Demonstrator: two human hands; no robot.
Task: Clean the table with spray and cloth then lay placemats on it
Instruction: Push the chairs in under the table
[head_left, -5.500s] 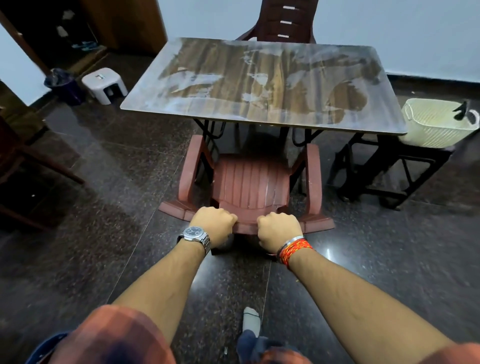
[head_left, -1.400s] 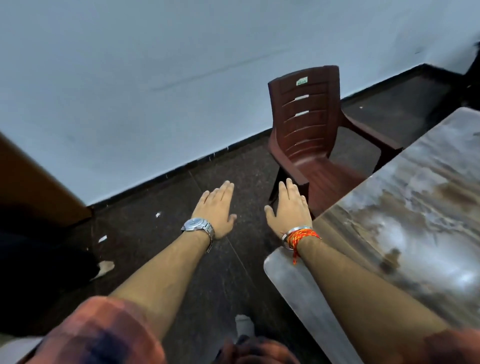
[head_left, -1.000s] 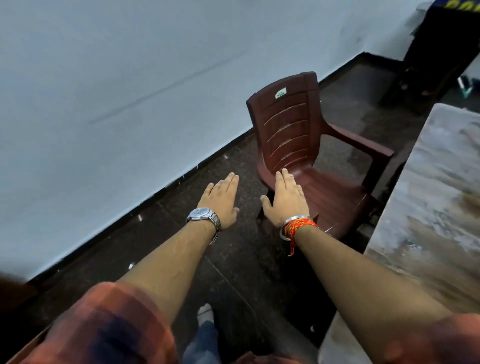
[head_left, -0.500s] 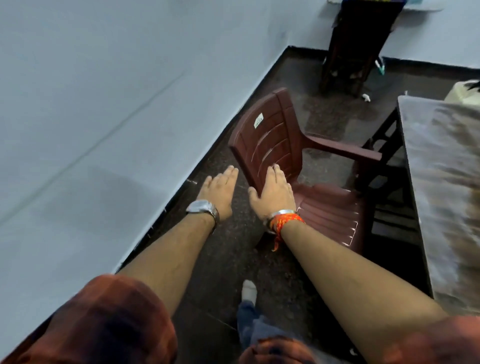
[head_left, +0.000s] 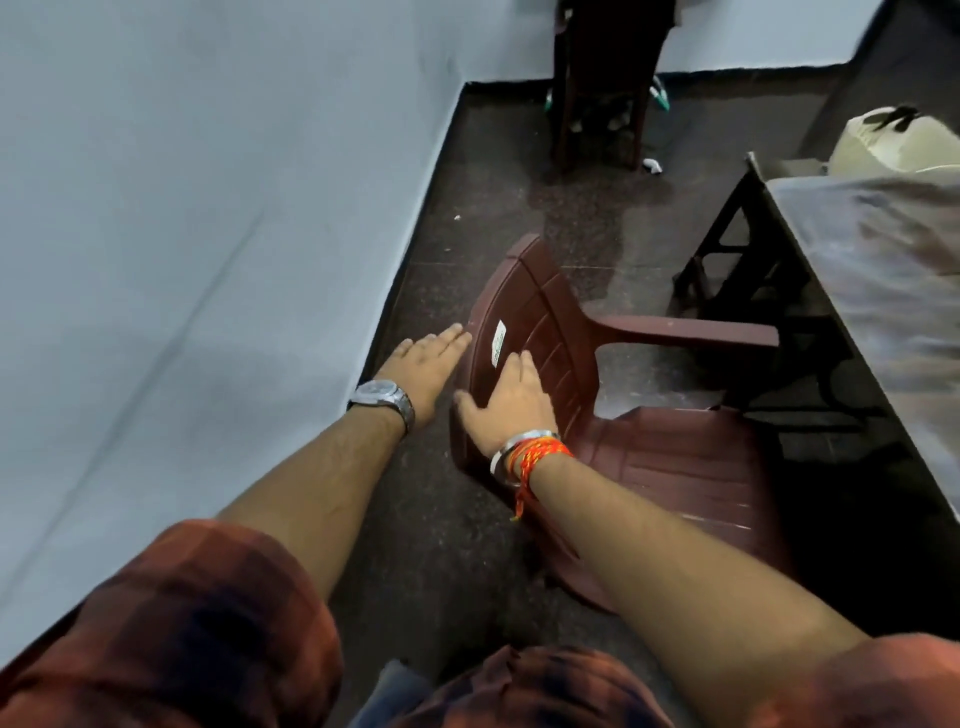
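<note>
Your right hand (head_left: 511, 402) has a wide grip: fingers straight and together, thumb spread, palm down over the backrest of the brown plastic chair (head_left: 675, 457). Whether the palm actually presses the plastic cannot be told. Your left hand (head_left: 423, 364) is just beside it, its grip equally wide and holding nothing, with the fingertips level with the backrest's outer edge. Both forearms reach straight forward from plaid sleeves (head_left: 182, 623). A metal watch (head_left: 382, 396) sits on the left wrist, and a silver bangle (head_left: 511, 444) and orange thread (head_left: 540, 453) on the right. Just ahead of your right fingertips a small white label (head_left: 498, 340) is stuck on the backrest, its print too blurred to read. The bench (head_left: 883, 270) stands to the right, with the chair's seat facing its nearer long edge. Its wood-pattern top is smeared with a pale, cloudy film. Past its far edge sits a cream basket (head_left: 904, 145).
</note>
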